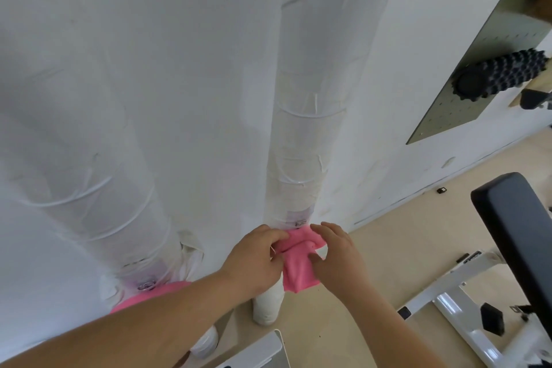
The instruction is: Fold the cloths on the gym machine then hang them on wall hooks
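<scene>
Head view: left hand [257, 257] pinches the pink cloth [297, 273] at its top-left, right hand [339, 258] grips its right edge, just below the wall hook [300, 222].

Head view, downward (close to wall [179, 69])

Bright, soft light, slightly blurry
The white wall [185, 75] looks washed out, shadows are faint, and lines bend near the edges.
</scene>
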A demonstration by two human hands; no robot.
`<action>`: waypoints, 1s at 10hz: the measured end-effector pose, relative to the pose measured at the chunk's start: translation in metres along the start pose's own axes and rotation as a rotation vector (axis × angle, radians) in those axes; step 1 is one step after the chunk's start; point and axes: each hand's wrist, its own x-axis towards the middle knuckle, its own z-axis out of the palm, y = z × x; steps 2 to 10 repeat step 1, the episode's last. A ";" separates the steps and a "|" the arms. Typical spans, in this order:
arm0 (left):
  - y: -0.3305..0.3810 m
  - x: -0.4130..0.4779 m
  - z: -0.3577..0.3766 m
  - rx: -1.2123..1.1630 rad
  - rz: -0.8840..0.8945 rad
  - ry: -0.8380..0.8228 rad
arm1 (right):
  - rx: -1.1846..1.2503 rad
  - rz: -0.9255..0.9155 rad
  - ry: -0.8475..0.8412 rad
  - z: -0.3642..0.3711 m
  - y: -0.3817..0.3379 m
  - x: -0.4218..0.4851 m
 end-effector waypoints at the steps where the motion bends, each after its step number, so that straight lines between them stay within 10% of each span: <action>1: 0.015 -0.018 -0.020 -0.122 0.003 0.038 | 0.115 0.075 0.051 -0.022 -0.025 -0.010; 10: 0.015 -0.018 -0.020 -0.122 0.003 0.038 | 0.115 0.075 0.051 -0.022 -0.025 -0.010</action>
